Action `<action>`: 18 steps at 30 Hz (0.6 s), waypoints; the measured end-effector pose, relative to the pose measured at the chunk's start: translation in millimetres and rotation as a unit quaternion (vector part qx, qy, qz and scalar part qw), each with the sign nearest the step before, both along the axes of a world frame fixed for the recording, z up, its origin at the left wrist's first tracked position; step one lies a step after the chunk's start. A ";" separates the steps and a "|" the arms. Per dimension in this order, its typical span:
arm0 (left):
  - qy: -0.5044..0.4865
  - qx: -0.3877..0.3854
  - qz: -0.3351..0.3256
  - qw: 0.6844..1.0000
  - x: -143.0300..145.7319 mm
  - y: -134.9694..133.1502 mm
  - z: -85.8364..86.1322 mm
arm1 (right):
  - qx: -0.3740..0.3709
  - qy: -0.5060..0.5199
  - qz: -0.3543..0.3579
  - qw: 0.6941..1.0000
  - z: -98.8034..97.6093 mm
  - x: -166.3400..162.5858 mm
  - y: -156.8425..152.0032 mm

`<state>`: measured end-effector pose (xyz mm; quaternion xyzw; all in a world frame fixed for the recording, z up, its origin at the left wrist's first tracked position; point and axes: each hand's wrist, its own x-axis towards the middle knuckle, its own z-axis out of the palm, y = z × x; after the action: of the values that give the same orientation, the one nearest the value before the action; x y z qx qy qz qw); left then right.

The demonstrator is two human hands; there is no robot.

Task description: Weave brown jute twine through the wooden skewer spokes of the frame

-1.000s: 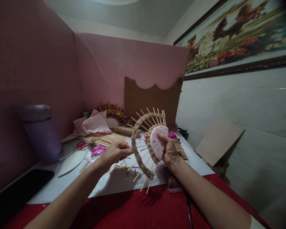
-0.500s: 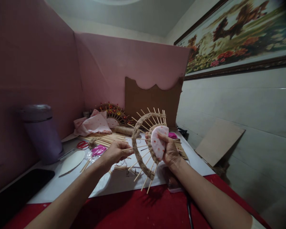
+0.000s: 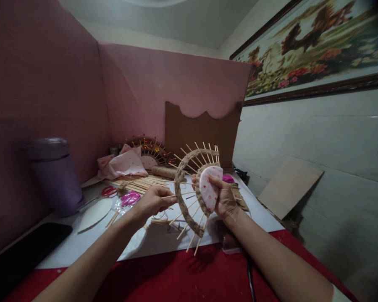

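Note:
My right hand (image 3: 226,197) grips a fan-shaped craft piece by its half-round centre pad (image 3: 210,188), covered in pale cloth with small red dots. Thin wooden sticks fan out from the pad, and a band of woven twine (image 3: 182,200) runs across them in an arc. The piece is held up above the table, its sticks pointing left, up and down. At its left edge, my left hand (image 3: 156,202) pinches the outer end of one stick (image 3: 169,196), just outside the twine band. Some fingers of my right hand are hidden behind the pad.
A finished-looking fan with red and yellow flowers (image 3: 149,144) stands at the back by dotted cloth (image 3: 122,163), a twine roll (image 3: 166,172) and loose sticks (image 3: 141,183). Red scissors (image 3: 108,191), a white cut-out (image 3: 96,214), a purple tumbler (image 3: 55,176) and a black phone-like slab (image 3: 34,247) are left.

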<state>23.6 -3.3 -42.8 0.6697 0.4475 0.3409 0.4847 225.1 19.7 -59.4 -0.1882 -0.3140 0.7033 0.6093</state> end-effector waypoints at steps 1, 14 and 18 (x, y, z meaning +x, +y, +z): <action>0.000 0.001 0.000 1.000 0.0 0.0 -0.3 | 0.000 0.001 -0.001 1.000 -0.3 0.1 0.1; 0.005 0.000 0.003 1.000 0.5 -1.0 -0.9 | 0.001 0.003 0.005 1.000 -2.5 1.0 0.4; 0.007 0.002 0.000 1.000 1.7 -1.0 -1.3 | 0.010 0.016 0.016 1.000 -4.7 2.0 2.4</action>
<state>25.4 -4.3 -44.1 0.6728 0.4502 0.3375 0.4804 227.0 22.2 -64.1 -0.1658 -0.3143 0.7127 0.6047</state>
